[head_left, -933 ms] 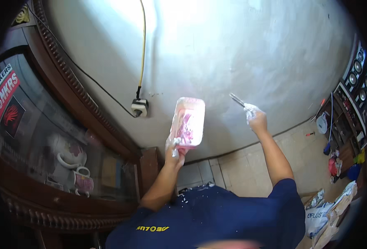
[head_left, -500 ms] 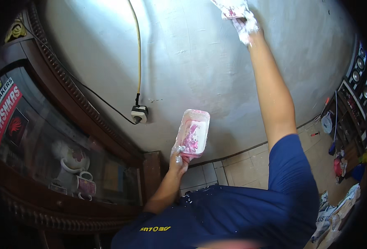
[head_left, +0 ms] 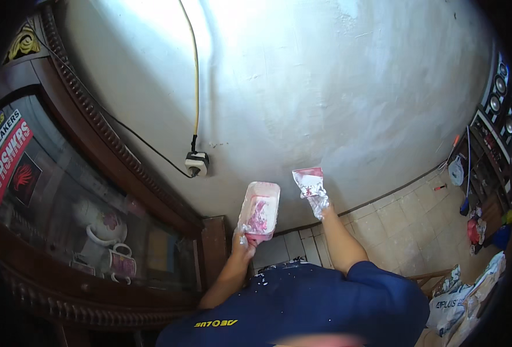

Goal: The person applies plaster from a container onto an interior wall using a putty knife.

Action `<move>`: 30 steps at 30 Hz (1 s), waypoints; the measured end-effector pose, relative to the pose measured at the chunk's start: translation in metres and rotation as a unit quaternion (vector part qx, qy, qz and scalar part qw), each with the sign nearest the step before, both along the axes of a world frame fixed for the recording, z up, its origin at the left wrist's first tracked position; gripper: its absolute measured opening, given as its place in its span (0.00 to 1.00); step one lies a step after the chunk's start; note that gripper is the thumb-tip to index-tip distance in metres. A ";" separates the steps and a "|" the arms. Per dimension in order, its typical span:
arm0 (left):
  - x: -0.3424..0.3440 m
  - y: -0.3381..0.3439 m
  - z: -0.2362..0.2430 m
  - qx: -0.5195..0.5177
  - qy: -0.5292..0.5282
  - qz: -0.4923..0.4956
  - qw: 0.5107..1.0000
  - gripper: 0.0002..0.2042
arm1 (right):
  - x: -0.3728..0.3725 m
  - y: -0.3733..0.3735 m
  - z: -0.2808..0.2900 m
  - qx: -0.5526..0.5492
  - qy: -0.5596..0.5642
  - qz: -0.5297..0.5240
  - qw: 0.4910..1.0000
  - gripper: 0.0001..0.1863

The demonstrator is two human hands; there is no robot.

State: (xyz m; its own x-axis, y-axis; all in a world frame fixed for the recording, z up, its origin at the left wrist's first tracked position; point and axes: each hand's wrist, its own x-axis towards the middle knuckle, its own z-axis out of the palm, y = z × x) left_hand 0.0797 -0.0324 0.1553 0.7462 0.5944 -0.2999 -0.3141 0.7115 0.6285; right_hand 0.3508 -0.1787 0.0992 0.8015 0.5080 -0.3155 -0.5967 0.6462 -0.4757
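Note:
My left hand (head_left: 242, 245), smeared with white paste, grips the near end of a rectangular plastic tub (head_left: 264, 187). The tub is tilted so that its inside shows, with white and pink smears along the bottom and walls. To its right, my right hand (head_left: 319, 206) is closed around a flat, wide-bladed putty spreader (head_left: 308, 178). White paste thickly coats those fingers and part of the blade, and some pink shows there too. Both hands are low in front of a pale grey wall (head_left: 302, 104) with patchy, streaked plaster. The spreader appears apart from the tub.
A dark wooden glass cabinet (head_left: 111, 185) with cups and a teapot inside stands along the left. A power socket (head_left: 196, 164) hangs on a yellowish cable by the wall. Shelving (head_left: 487, 156) stands at right, with bags (head_left: 464, 303) on the tiled floor (head_left: 406, 220).
My right hand has come down from high on the wall with the spreader, to beside the tub. My left hand and the tub have dropped slightly and shifted a little left.

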 end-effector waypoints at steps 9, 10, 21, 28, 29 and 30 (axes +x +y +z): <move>-0.012 -0.005 -0.008 -0.002 -0.038 -0.038 0.999 0.20 | 0.096 0.051 0.358 0.145 -0.414 0.005 0.899 0.16; -0.013 -0.007 -0.003 0.008 -0.052 -0.049 0.997 0.20 | 0.109 0.058 0.409 0.126 -0.417 -0.037 0.899 0.15; -0.052 0.002 -0.028 0.003 -0.061 -0.028 0.998 0.23 | 0.038 0.093 0.239 0.015 -0.214 0.006 0.977 0.15; -0.048 0.015 -0.034 0.004 -0.067 -0.061 0.996 0.30 | -0.027 0.027 -0.064 0.019 -0.170 0.183 0.968 0.22; -0.059 0.017 -0.040 0.005 -0.066 -0.039 0.997 0.30 | -0.036 0.042 0.024 -0.240 -0.435 0.166 0.852 0.23; -0.059 0.015 -0.040 0.027 -0.079 -0.046 0.995 0.29 | -0.019 0.041 0.074 -0.026 -0.176 0.127 0.976 0.21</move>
